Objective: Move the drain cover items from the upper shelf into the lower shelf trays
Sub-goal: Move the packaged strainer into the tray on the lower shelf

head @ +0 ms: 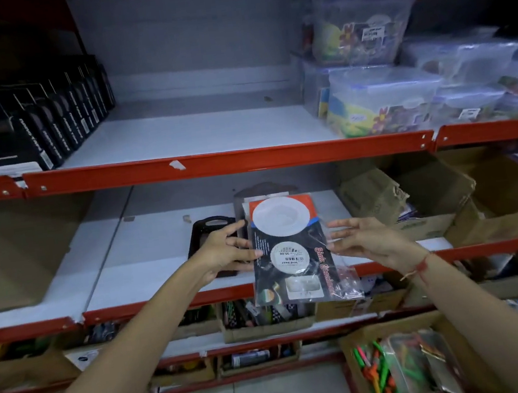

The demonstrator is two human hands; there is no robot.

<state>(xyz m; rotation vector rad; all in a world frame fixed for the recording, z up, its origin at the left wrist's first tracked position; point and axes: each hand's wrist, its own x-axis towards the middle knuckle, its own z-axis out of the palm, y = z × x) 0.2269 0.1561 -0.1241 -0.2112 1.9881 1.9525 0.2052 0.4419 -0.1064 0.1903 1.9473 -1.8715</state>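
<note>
A sink strainer pack [293, 250], black card with a white round cover in a clear bag, stands tilted at the front edge of the lower white shelf [148, 262]. More packs sit stacked behind it. My left hand [225, 249] holds its left edge with thumb and fingers. My right hand [364, 237] touches the bag's right edge, fingers spread. A black pack [204, 227] lies flat on the shelf behind my left hand. The middle of the upper shelf [184, 133] is bare.
Black boxes [30, 126] line the upper shelf's left; clear plastic containers [401, 87] fill its right. Cardboard boxes [414, 196] stand right of the pack and a large one [13, 256] at left. Below are cardboard trays [266, 319] of small goods and a box of pens [403, 371].
</note>
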